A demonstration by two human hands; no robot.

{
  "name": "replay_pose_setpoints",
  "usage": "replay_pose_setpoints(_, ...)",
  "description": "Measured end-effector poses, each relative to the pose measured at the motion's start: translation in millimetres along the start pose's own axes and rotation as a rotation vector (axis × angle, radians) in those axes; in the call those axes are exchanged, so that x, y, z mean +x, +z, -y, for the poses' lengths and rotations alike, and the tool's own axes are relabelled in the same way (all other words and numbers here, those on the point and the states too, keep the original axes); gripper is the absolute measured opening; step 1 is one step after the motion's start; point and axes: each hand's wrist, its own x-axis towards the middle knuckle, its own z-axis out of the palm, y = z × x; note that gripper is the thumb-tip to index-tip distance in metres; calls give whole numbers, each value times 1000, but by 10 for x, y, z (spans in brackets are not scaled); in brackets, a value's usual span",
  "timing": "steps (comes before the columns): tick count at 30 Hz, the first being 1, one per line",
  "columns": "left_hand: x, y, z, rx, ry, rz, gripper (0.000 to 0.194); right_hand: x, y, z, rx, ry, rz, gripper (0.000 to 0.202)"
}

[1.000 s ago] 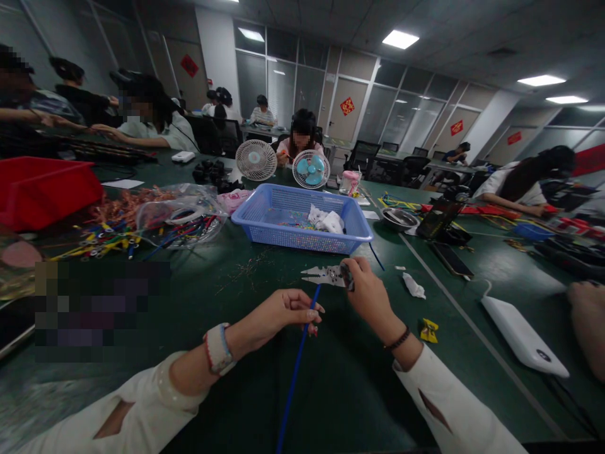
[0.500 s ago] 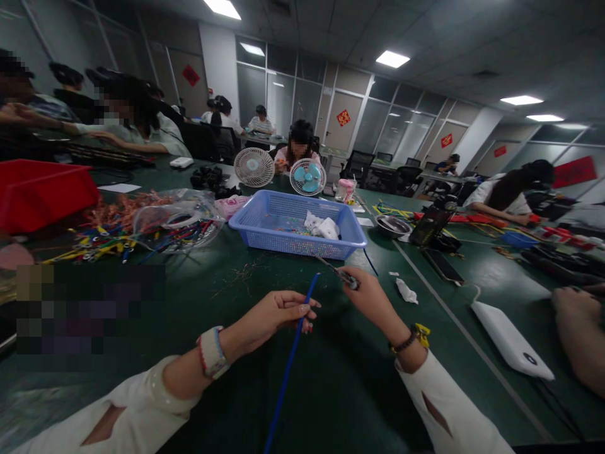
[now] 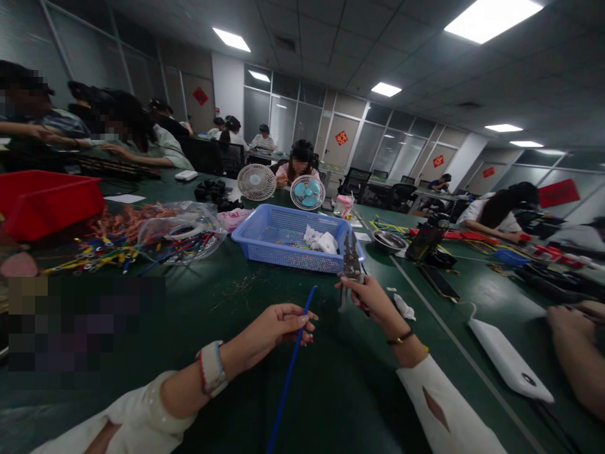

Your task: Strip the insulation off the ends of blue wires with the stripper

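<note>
While the left hand (image 3: 278,329) pinches the blue wire (image 3: 285,398) between thumb and fingers, its grip closed around it, a short end sticks up past the fingertips and the rest runs down to the bottom edge of the head view. The right hand (image 3: 373,297) has its grip wrapped around the pliers (image 3: 351,260), whose nose points up and away; the wire's upper end is apart from them. In this view the pliers overlap the front right corner of the blue basket (image 3: 283,253), but I cannot tell whether they touch it. Both hands are above the green desk (image 3: 373,397), and the wire is between the two forearms. Crumpled tissue (image 3: 322,243) and small coloured bits lie in the basket, with thin clippings (image 3: 239,287) on the desk to its near left. Farther left are a heap of cables (image 3: 106,252), a clear bag (image 3: 196,236) and a red bin (image 3: 47,205). To the right lie a tissue wad (image 3: 404,308), a phone (image 3: 438,282) and a white power bank (image 3: 510,361), near a co-worker's hand (image 3: 570,325)
</note>
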Motion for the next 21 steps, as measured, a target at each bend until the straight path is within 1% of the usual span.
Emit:
replay_pose_setpoints(3, 6, 0, 5, 13, -8, 6, 33, 73, -50, -45, 244, 66, 61, 34)
replay_pose_setpoints(9, 25, -18, 38, 29, -8, 18, 34, 119, -92, -70, 437, 177, 143, 23)
replay_pose_setpoints(14, 32, -20, 52, 25, -4, 23, 33, 130, -83, -35, 560, 257, 213, 26)
replay_pose_setpoints(18, 31, -22, 49, 31, -2, 26, 32, 132, -54, -10, 646, 244, 201, 27)
replay_pose_setpoints(21, 26, -23, 42, 40, 1, 16, 32, 132, -57, -6, 637, 197, 173, 27)
